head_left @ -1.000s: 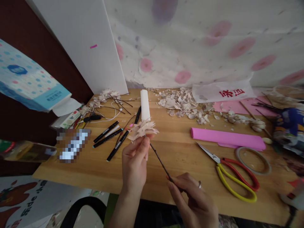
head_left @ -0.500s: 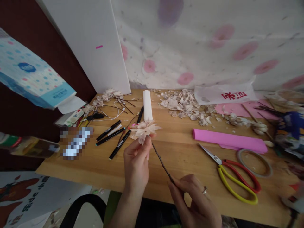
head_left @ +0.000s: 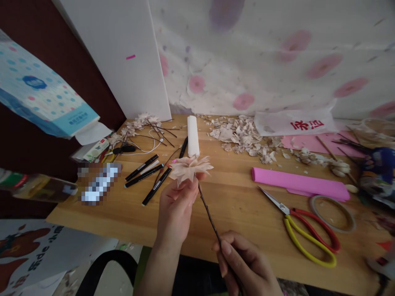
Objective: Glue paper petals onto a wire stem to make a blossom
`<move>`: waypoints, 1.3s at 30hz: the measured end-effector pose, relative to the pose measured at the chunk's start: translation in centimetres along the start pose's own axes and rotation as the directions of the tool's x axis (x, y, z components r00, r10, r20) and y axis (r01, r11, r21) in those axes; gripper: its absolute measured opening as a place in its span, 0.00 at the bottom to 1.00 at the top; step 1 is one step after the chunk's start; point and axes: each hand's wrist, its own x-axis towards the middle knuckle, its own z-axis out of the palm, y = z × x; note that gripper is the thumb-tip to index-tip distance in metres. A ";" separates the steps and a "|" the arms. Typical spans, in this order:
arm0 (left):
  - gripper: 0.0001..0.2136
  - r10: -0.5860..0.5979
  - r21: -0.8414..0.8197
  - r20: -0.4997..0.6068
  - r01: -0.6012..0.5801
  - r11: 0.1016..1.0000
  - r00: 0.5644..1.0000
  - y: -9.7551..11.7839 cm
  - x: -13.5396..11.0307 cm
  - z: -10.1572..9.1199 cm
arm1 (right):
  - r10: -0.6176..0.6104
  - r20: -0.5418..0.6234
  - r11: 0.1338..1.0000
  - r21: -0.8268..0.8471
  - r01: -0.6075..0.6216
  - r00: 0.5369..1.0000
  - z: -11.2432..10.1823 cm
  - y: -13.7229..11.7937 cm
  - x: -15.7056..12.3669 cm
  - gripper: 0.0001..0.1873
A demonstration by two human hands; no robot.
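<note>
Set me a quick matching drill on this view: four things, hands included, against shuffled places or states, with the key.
1. flower
2. left hand
3. right hand
4. scissors

A. gripping the dark stem at its lower part
B. lying on the table, handles red and yellow
C. pale, at the stem's upper end
D. pinching just under the flower

Pairs: 1-C, 2-D, 3-A, 4-B
</note>
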 end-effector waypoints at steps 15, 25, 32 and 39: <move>0.10 0.066 0.091 0.016 -0.067 0.994 0.998 -0.6 -0.1 -0.3 | -0.381 -0.082 0.851 -0.420 0.315 0.921 0.0 -0.9 -0.6 0.13; 0.12 0.095 0.120 -0.023 -0.092 0.989 0.995 -0.7 0.1 -0.2 | -0.778 0.072 0.342 -0.785 0.517 0.624 0.5 -0.6 0.1 0.11; 0.08 0.059 0.097 -0.028 -0.056 0.994 0.998 -0.5 0.0 -0.3 | -0.859 0.028 0.266 -0.828 0.494 0.511 1.2 -0.4 0.2 0.14; 0.11 -0.061 0.011 0.012 0.061 0.998 0.998 0.1 0.0 -0.1 | -0.197 -0.166 0.972 -0.161 0.171 0.966 0.8 -0.1 -0.5 0.19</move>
